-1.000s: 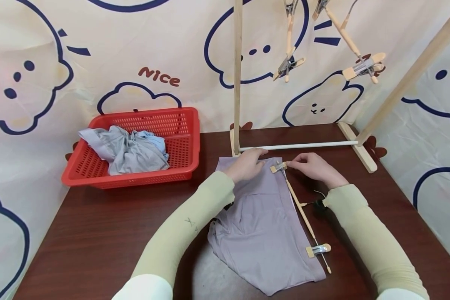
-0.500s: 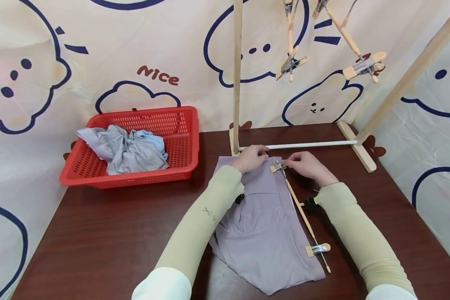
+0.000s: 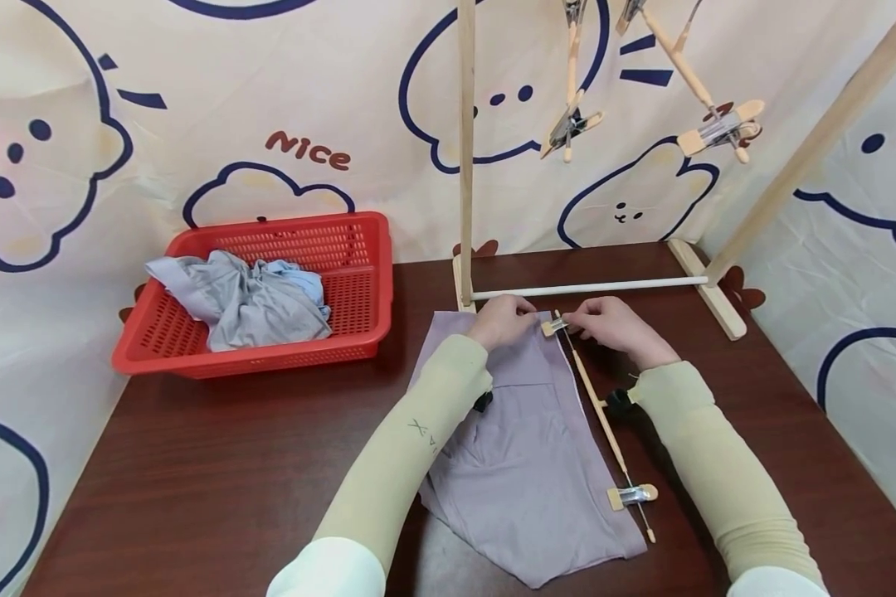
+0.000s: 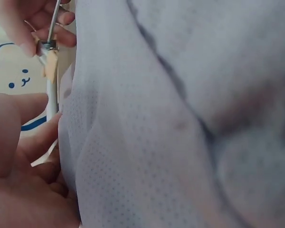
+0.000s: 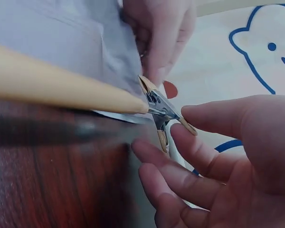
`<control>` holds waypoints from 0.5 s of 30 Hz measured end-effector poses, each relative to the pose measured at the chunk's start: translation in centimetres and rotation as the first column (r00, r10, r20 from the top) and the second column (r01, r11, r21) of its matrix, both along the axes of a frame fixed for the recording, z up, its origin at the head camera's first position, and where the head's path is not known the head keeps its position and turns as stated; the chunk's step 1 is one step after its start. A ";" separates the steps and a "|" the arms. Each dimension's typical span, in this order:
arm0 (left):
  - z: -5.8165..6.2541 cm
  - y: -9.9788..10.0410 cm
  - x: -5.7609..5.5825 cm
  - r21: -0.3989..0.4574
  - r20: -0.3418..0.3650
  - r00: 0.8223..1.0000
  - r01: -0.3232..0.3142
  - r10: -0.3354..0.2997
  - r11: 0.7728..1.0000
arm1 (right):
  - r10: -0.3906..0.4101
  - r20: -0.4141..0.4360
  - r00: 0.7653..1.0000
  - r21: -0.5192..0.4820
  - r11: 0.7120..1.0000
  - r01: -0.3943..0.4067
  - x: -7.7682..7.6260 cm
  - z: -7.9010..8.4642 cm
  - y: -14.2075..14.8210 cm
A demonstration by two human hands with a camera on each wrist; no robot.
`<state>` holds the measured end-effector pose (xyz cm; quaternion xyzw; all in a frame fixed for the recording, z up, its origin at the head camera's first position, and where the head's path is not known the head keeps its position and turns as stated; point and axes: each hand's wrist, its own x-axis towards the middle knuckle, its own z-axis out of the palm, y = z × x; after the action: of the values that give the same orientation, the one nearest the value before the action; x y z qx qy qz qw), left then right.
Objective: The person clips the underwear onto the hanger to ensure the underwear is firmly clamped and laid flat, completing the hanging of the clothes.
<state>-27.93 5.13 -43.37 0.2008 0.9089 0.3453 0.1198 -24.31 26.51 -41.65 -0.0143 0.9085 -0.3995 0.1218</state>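
Observation:
A light purple garment (image 3: 523,448) lies folded on the dark wood table, its straight right edge along a clip hanger (image 3: 605,421). At the garment's far end my left hand (image 3: 504,320) pinches the cloth by the corner, fingers bent over it. My right hand (image 3: 614,323) holds the hanger's far clip (image 3: 557,327) by its tabs. In the right wrist view, thumb and index finger press the tabs of that clip (image 5: 161,114), its tips close to the cloth edge. The near clip (image 3: 633,497) sits over the garment's other corner.
A red basket (image 3: 347,351) with grey and light blue cloth (image 3: 250,303) stands at the back left. Behind my hands rises a wooden rack (image 3: 466,166) with a white lower bar (image 3: 590,288). More clip hangers (image 3: 679,66) hang at upper right.
My left hand has shifted right along the garment's far end, its fingers now bent at the corner. The far clip has turned slightly and moved a little right in my right hand.

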 end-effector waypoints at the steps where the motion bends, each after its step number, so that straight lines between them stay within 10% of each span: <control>1: 0.0 0.0 0.1 0.007 0.011 1.000 -0.010 0.010 1.000 | -0.003 0.003 1.000 -0.016 1.000 0.003 0.0 0.1 0.0; 15: 0.6 -0.5 0.3 0.022 0.024 0.997 0.072 -0.073 0.997 | -0.022 0.113 0.993 -0.094 0.995 0.033 0.1 0.8 0.9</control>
<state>-27.65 4.68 -42.81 0.2306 0.8957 0.3528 0.1414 -24.21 27.38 -40.89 0.0148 0.8801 -0.4445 0.1660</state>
